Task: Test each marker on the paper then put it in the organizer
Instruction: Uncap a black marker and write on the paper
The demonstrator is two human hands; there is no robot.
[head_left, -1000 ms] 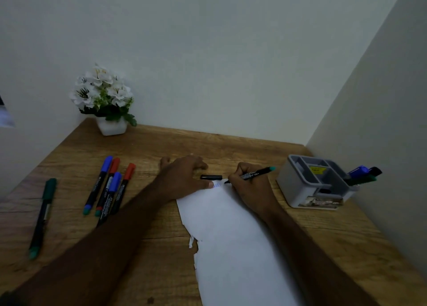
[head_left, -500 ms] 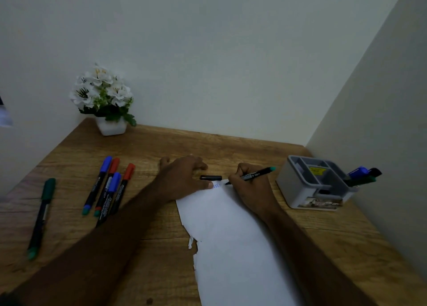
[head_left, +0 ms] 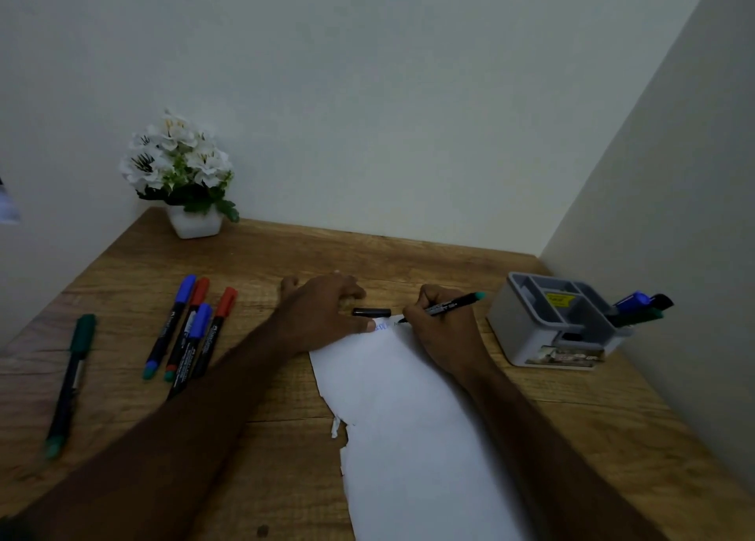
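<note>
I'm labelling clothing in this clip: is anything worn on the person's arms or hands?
Nothing shows: the left hand and right hand are bare, with no gloves, rings or watch visible. Both forearms are bare right to the frame's lower edge, no sleeves in view.
</note>
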